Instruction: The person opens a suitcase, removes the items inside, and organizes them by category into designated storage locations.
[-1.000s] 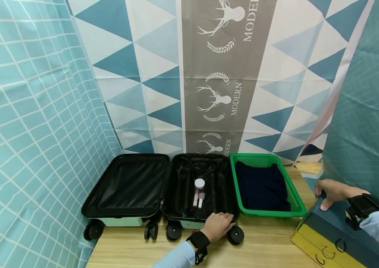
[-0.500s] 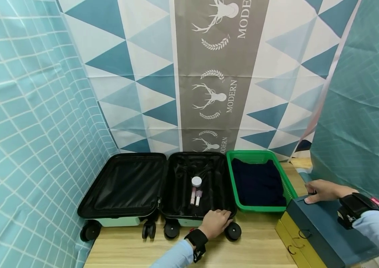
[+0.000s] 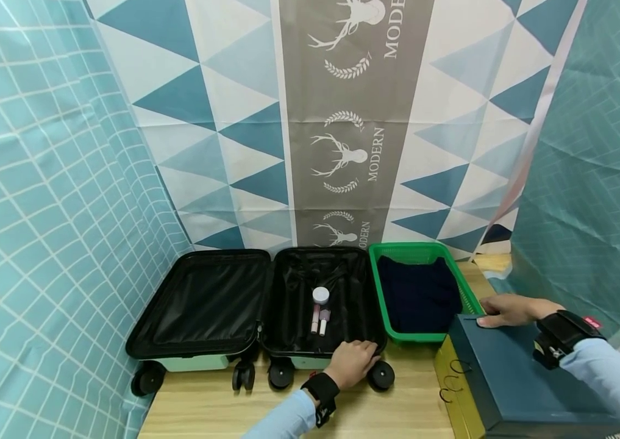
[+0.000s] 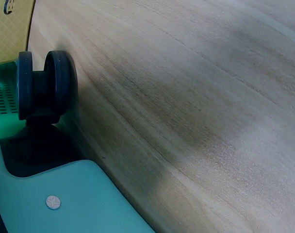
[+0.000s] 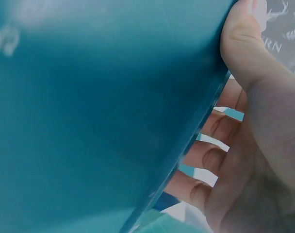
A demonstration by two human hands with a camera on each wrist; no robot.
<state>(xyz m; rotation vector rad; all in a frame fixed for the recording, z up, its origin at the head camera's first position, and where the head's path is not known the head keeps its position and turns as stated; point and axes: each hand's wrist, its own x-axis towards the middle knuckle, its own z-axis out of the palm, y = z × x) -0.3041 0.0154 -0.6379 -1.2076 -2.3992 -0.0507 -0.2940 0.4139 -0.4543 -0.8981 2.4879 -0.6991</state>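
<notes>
My right hand (image 3: 509, 310) grips the far edge of a blue drawer box (image 3: 540, 366) with yellow drawer fronts and dark ring pulls. In the right wrist view the thumb (image 5: 242, 41) lies on the blue face, with the fingers (image 5: 208, 158) behind its edge. The left hand (image 3: 350, 364) rests on the near rim of an open suitcase (image 3: 301, 350), beside a wheel (image 3: 381, 376). Only slivers of that hand show in the left wrist view, beside the mint shell (image 4: 79, 199). Inside the suitcase lie a white-lidded jar (image 3: 320, 296) and two small pink-and-white cosmetic tubes (image 3: 316, 320).
A green basket (image 3: 474, 299) with folded dark navy cloth (image 3: 419, 296) stands between the suitcase and the drawer box. The suitcase's other half (image 3: 200, 308) lies open at left. Patterned hangings (image 3: 342, 122) surround the wooden table (image 3: 222, 405).
The drawer box has moved left and turned, its far corner now close to the green basket, with my right hand still gripping it. The left hand stays on the suitcase rim.
</notes>
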